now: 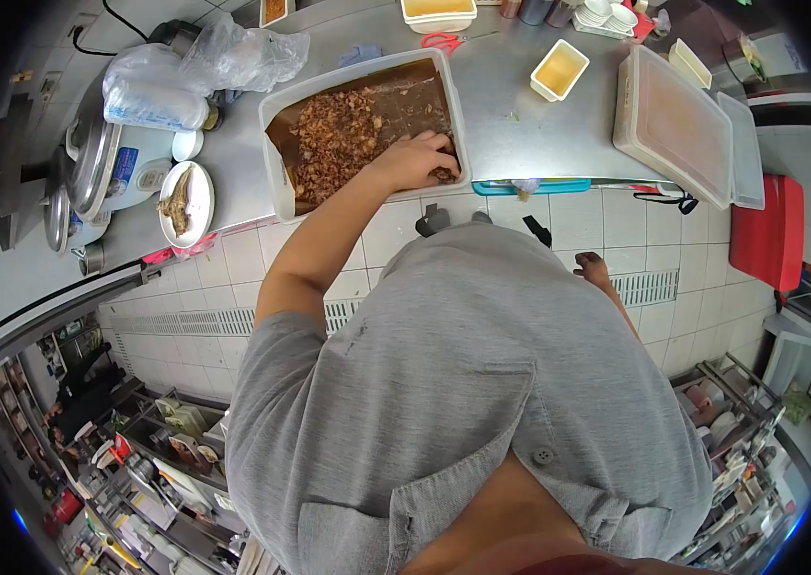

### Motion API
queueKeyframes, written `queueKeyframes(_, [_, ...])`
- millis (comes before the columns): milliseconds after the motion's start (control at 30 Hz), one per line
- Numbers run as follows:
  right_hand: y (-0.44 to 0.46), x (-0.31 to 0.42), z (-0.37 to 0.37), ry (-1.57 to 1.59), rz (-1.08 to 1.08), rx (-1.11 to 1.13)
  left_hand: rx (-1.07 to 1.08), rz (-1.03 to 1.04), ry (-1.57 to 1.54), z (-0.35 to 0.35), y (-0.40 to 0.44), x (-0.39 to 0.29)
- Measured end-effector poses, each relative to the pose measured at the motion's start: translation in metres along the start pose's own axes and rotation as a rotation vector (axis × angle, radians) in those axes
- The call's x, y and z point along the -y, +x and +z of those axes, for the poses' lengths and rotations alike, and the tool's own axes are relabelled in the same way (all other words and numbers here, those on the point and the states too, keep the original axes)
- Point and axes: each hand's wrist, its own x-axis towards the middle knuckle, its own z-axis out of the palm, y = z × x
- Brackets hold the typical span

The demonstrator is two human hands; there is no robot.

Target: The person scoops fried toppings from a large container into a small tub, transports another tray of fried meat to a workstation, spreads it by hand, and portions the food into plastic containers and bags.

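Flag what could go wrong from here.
The tray sits close to the front edge of the counter, so a strong pull by the left hand inside it could spill the brown crumbly food. The white plate, also near that edge, might get knocked off. The red scissors lie by the tray's far corner and could be bumped if it shifts.

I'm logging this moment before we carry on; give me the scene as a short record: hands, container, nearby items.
Left hand: inside the white bin, fingers down near its right side; grip unclear
Right hand: lowered, clear of the counter; no held item visible
Bin contents: brown crumbly food, mostly toward the left, on brown liner
Left of bin: white plate
Right of bin: small tub, yellow contents
Behind bin: red-handled scissors
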Motion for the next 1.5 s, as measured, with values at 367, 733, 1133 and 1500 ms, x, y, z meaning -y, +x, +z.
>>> queueKeyframes(367, [-0.045,-0.004,0.012,-0.048,0.036,-0.056,-0.246,-0.236,-0.002,-0.013,-0.002,0.049])
queueKeyframes(733, [-0.043,-0.017,0.006,-0.143,0.035,-0.056,0.047,-0.059,0.238,-0.013,-0.002,0.018])
queueKeyframes(1133, [-0.022,-0.012,0.016,0.093,0.052,-0.057,-0.182,-0.282,-0.228,-0.02,0.017,0.057])
queueKeyframes(1500, [-0.017,-0.046,0.006,-0.123,-0.056,-0.025,-0.137,-0.468,-0.453,-0.01,0.028,0.071])
